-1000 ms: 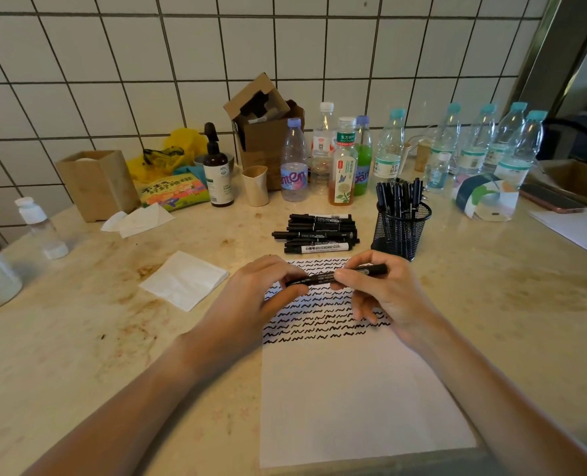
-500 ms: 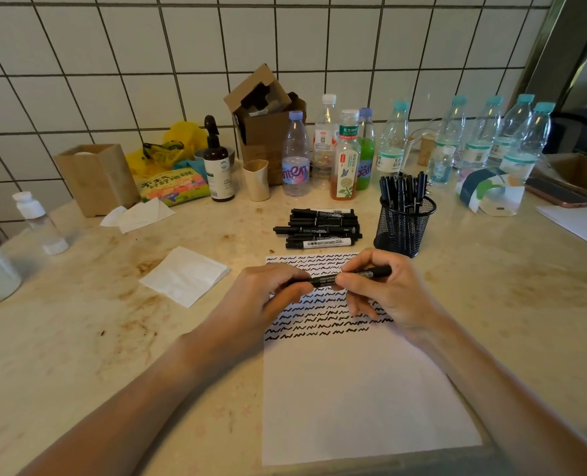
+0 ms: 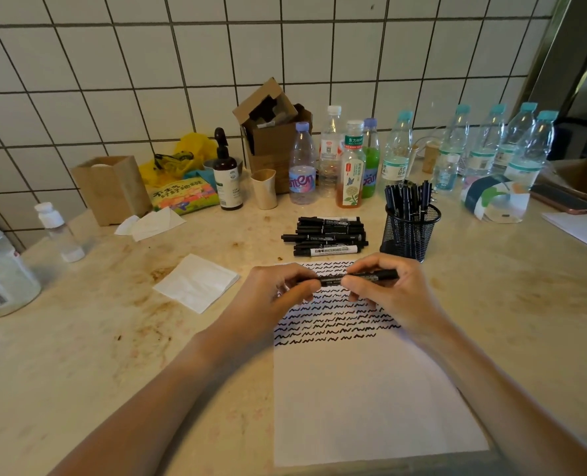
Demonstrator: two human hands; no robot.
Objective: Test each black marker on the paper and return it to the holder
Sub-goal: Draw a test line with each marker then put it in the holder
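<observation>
Both left hand [image 3: 278, 292] and right hand [image 3: 386, 290] pinching one black marker [image 3: 357, 277], left end hidden, print illegible. At 12 o'clock, loose marker [image 3: 330, 250] labelled "WHITEBOARD MARKER".

Clutter lines a stained stone counter [image 3: 79, 338] below a white tiled wall [image 3: 113, 63].
A row of plastic bottles [image 3: 398, 152] stands along the back, beside an open cardboard box [image 3: 275, 132], a dark pump bottle [image 3: 228, 173] and a beige cup [image 3: 264, 188]. At left sit a brown paper box [image 3: 112, 188], a yellow bag [image 3: 185, 152], a colourful packet [image 3: 182, 195], a small clear bottle [image 3: 58, 231] and a folded white napkin [image 3: 196, 281].
</observation>
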